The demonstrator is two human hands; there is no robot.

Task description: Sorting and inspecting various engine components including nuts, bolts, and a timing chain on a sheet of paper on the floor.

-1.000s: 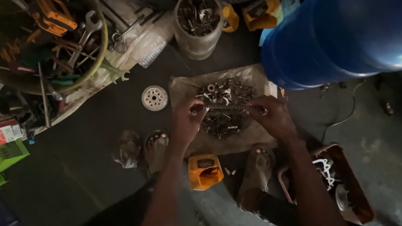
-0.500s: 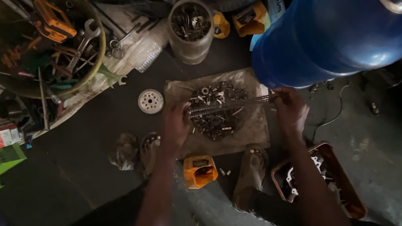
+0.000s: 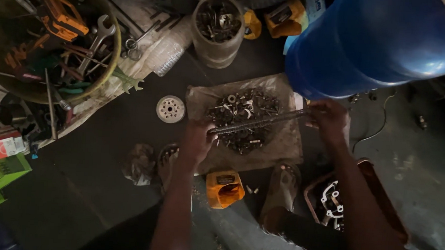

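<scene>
The left hand (image 3: 198, 139) is closed around one end of a long threaded rod (image 3: 257, 122), and the right hand (image 3: 327, 117) grips the other end with fingers curled over it. The rod runs level between the two hands, slanting slightly up toward the right, just above a heap of nuts, bolts and washers (image 3: 243, 118). That heap lies in the middle of a worn sheet of cardboard (image 3: 281, 147) spread flat on the dark floor (image 3: 107, 135). A round perforated disc (image 3: 170, 108) sits on the floor just beside the sheet's left edge. At the sheet's far edge stands a cylindrical tin (image 3: 217, 30) filled with small metal parts, and a large blue barrel (image 3: 376, 41) overlaps the far right corner. Near the sheet's near edge lies a small orange case (image 3: 225, 187), between two sandalled feet. A shallow basin (image 3: 56, 42) crowded with spanners and other tools is at the far left of the floor, well apart from the hands
</scene>
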